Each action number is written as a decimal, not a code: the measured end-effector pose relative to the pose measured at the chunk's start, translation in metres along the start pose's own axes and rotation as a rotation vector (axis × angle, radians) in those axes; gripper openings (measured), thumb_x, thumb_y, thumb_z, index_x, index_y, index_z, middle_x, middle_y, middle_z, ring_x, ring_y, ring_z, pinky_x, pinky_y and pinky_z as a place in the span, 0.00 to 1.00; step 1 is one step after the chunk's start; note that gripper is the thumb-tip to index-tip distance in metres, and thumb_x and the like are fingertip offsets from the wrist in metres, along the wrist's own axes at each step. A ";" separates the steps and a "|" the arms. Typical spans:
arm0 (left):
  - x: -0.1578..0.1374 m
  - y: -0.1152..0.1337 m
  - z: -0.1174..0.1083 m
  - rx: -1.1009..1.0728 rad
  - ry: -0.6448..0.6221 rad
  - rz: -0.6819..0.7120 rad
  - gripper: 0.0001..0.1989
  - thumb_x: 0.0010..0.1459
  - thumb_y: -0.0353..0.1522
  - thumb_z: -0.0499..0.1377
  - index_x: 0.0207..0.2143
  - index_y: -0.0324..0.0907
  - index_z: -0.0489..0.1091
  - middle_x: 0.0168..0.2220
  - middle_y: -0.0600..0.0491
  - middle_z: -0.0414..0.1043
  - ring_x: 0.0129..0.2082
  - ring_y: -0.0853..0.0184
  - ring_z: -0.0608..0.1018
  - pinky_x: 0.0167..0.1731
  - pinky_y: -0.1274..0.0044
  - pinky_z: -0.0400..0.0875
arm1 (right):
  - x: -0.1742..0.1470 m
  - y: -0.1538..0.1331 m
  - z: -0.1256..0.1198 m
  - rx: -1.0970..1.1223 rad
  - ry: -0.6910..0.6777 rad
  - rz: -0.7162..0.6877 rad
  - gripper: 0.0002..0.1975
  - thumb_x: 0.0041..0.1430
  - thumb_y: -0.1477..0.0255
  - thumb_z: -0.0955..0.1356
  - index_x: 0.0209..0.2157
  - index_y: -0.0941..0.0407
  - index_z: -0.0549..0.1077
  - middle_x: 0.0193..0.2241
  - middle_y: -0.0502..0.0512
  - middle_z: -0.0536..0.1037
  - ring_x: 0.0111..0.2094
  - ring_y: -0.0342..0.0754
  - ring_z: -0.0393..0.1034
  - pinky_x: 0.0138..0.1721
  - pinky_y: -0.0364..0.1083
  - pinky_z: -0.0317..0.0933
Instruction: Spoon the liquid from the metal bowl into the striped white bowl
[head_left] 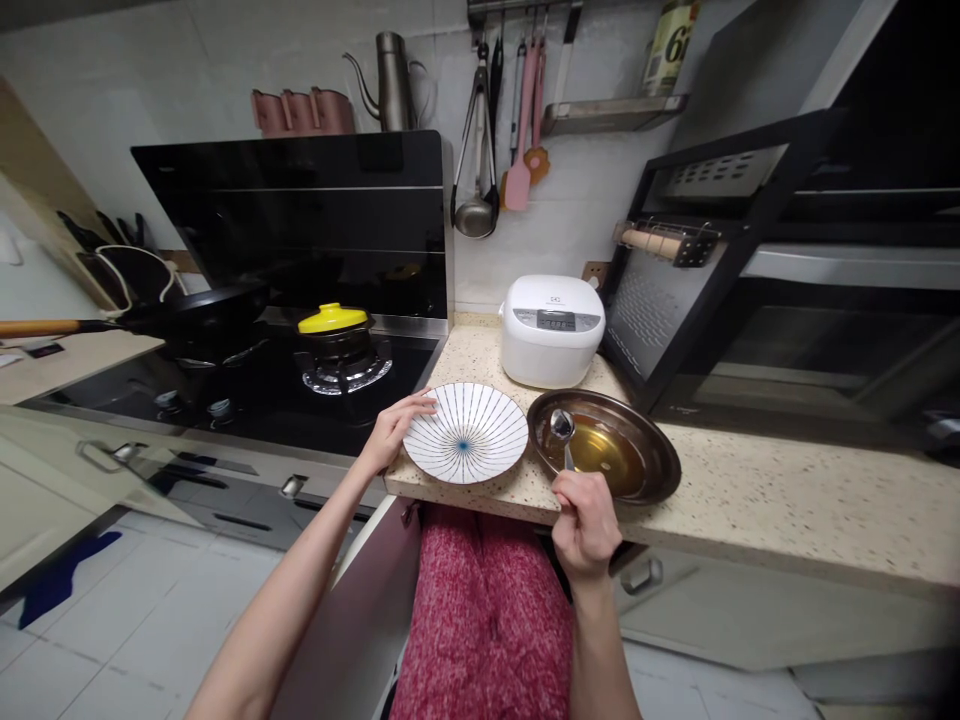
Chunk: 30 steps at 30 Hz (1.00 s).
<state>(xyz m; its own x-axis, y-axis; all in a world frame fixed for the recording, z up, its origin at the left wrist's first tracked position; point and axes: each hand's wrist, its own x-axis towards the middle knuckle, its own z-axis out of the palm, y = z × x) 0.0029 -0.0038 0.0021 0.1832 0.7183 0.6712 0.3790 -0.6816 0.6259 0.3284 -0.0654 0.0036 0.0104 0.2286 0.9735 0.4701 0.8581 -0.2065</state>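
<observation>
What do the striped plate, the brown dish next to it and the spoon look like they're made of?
The striped plate looks like glazed ceramic: white with painted dark lines and a soft sheen. The brown dish seems to be metal or tinted glass; its glossy rim reflects light. The spoon, held by the right hand, looks like polished steel, mirror-bright.

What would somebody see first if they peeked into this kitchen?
Probably the white plate with blue stripes at the counter's front edge, with the left hand touching its rim. Right beside it sits a round metal dish of golden liquid, where the right hand holds a spoon over it. Behind, a bright yellow lid tops a pot on the stove.
</observation>
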 end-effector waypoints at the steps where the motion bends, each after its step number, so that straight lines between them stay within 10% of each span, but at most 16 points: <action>1: 0.000 0.000 0.000 -0.001 -0.001 0.000 0.27 0.71 0.47 0.49 0.45 0.41 0.82 0.54 0.41 0.79 0.64 0.48 0.72 0.64 0.54 0.63 | 0.000 0.000 0.000 -0.002 0.000 -0.001 0.10 0.65 0.79 0.64 0.39 0.51 0.74 0.30 0.53 0.78 0.29 0.48 0.71 0.33 0.50 0.64; 15: 0.000 0.004 0.001 -0.030 0.002 -0.016 0.28 0.70 0.49 0.49 0.45 0.41 0.82 0.54 0.41 0.79 0.65 0.47 0.71 0.65 0.52 0.62 | -0.004 -0.016 0.010 0.219 0.244 0.324 0.09 0.71 0.70 0.62 0.35 0.52 0.72 0.29 0.52 0.74 0.32 0.49 0.71 0.37 0.51 0.64; 30: 0.000 -0.002 0.002 -0.023 0.012 -0.019 0.27 0.71 0.47 0.49 0.45 0.41 0.83 0.54 0.41 0.79 0.65 0.48 0.72 0.65 0.53 0.62 | -0.014 -0.022 0.049 0.296 -0.066 0.492 0.13 0.73 0.68 0.61 0.33 0.52 0.71 0.30 0.51 0.73 0.33 0.47 0.68 0.37 0.47 0.62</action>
<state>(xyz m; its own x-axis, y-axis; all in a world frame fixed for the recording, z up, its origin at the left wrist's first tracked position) 0.0040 -0.0023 -0.0006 0.1653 0.7293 0.6640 0.3616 -0.6712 0.6471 0.2747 -0.0654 -0.0103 0.1058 0.6530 0.7499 0.1564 0.7338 -0.6611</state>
